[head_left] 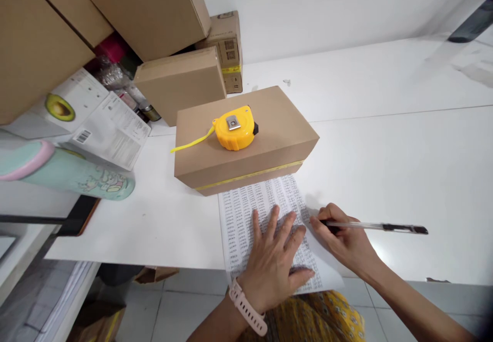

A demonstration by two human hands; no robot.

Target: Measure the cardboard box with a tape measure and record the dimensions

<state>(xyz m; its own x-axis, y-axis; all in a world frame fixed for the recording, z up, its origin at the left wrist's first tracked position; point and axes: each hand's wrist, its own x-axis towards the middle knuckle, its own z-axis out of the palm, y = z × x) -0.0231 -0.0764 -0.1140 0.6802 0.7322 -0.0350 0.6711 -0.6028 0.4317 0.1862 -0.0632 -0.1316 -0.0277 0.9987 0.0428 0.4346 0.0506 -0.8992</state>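
- A sheet of handwritten columns (235, 231) is pressed to the white table (385, 172) by the left hand (271, 260), laid palm down with its fingers spread apart; a pale pink band (246, 308) is worn on the wrist.
- A clear-barrelled pen (370, 225) is gripped in the right hand (344, 242), its fingers clamped around the dark grip at the sheet's right edge; the writing tip is hidden by the fingers.
- The sheet is set just in front of a brown carton (277, 121), with its lower end extended past the table's near edge; whether its top is tucked beneath the carton cannot be told.
- A yellow tape measure (234, 131) is laid on top of the carton, its strap (192, 144) stretched leftward.
- The scene is flanked at left by a mint-green bottle (92, 180) and a white box printed with an avocado (111, 126), and backed by stacked cardboard boxes (181, 80).
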